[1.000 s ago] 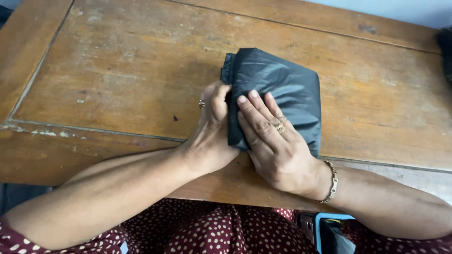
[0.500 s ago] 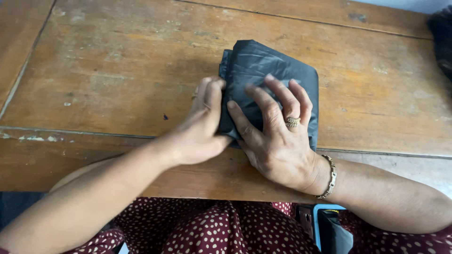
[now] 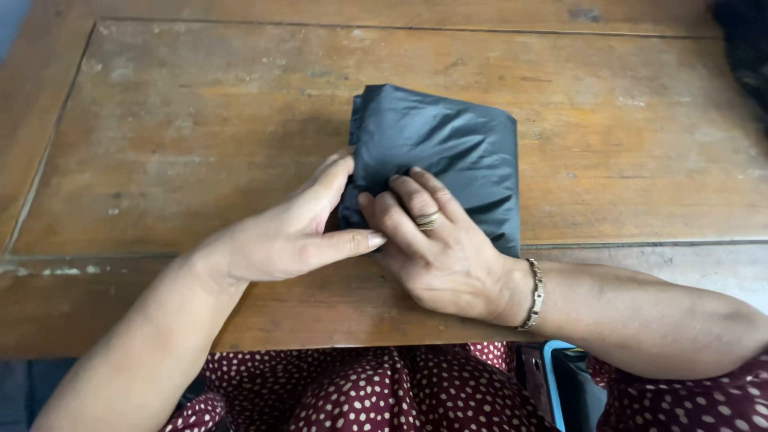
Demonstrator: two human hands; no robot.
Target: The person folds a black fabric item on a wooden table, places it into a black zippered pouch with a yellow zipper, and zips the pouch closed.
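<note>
Left hand (image 3: 292,232) and right hand (image 3: 436,252) side by side, palms down, fingers extended, thumbs touching.

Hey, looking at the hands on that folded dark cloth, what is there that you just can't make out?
Head view only:
- Near left corner of the folded dark cloth: covered by the left hand and right hand.
- Dark object at the top right: cut off by the frame edge, blurred.
- Blue-edged object at the lap: partly hidden under the right forearm, cut off by the bottom edge.
</note>
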